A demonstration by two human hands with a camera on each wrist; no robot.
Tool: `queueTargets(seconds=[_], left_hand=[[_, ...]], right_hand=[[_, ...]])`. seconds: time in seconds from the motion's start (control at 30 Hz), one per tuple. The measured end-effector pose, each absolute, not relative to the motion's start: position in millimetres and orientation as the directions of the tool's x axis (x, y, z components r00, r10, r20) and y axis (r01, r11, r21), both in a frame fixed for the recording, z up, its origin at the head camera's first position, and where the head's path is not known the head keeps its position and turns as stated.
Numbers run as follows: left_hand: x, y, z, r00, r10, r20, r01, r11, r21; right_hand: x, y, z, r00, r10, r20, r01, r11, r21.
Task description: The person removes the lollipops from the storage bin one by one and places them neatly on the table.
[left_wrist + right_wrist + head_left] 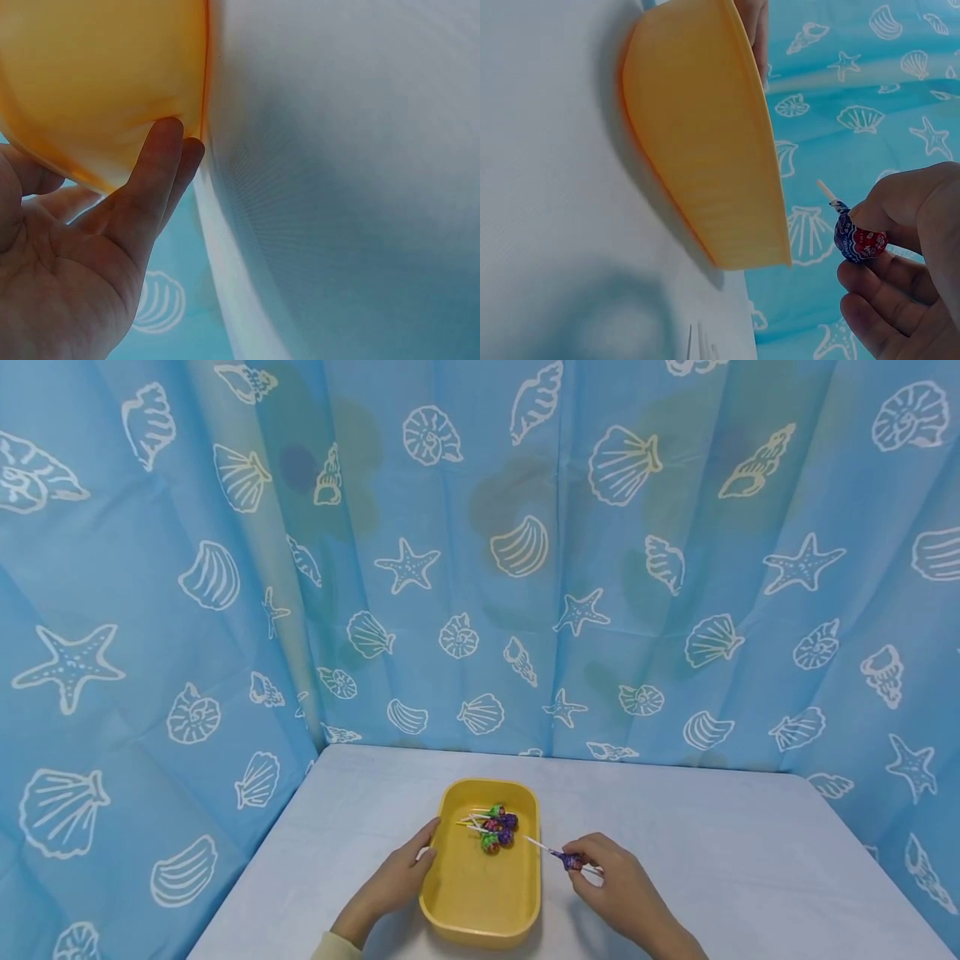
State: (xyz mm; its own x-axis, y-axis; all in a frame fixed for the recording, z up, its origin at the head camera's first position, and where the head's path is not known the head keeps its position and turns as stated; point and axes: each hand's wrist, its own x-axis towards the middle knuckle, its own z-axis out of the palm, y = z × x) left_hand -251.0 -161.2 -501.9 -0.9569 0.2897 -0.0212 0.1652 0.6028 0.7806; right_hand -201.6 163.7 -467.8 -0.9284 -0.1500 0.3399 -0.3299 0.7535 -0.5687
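A yellow plastic tub stands on the table with several wrapped lollipops bunched toward its far end, white sticks mostly pointing left. My left hand is at the tub's left side; in the left wrist view its nearly straight fingers touch the outer wall, with the thumb near the rim. Just right of the tub, my right hand pinches a lollipop by its round head. That lollipop has a purple and red wrapper, and its stick points toward the tub.
White sticks show at the bottom of the right wrist view. A pale cloth covers the table. Blue curtains printed with white seashells and starfish hang behind it and along the left.
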Motion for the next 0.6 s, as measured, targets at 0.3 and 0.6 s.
queueTargets(seconds=[0.3, 0.6], left_hand=[[-247.4, -159.2, -496.6, -0.957, 0.290, -0.027, 0.157, 0.590, 0.792], [-246.8, -159.1, -494.2, -0.953, 0.302, -0.008, 0.180, 0.590, 0.787]], right_hand=[[-197.9, 175.4, -475.4, -0.951, -0.119, 0.286, -0.273, 0.754, -0.597], [-194.8, 182.2, -479.9, -0.965, -0.106, 0.241, -0.234, 0.767, -0.597]])
